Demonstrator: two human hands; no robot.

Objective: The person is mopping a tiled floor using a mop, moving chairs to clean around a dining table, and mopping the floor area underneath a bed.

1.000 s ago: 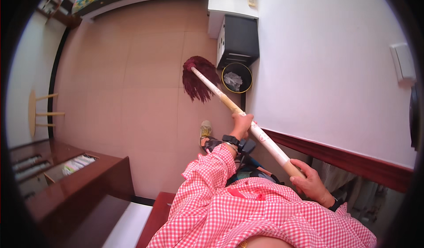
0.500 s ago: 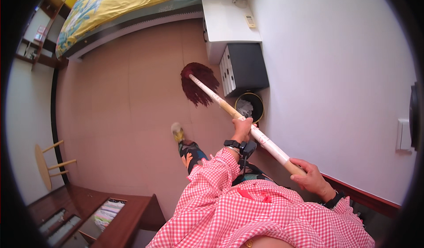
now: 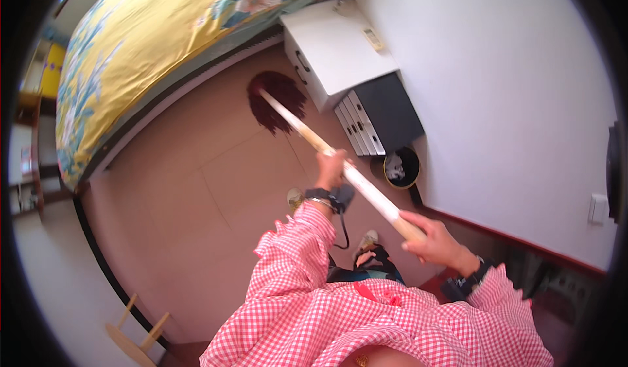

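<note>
A mop with a long pale handle slants from my body toward the far side of the floor. Its dark red strands lie spread on the floor beside the white nightstand. My left hand is wrapped round the middle of the handle. Near the handle's close end, my right hand grips it, thumb along the top. Both wrists carry dark straps with small devices.
Beyond the mop stands a bed with a yellow flowered cover. Along the right wall are a black drawer unit and a waste bin holding crumpled paper. A wooden stool is at the lower left.
The mop head has moved forward and left, closer to the bed and nightstand. My view has turned and shifted, and my second shoe now shows. Both hands keep their hold.
</note>
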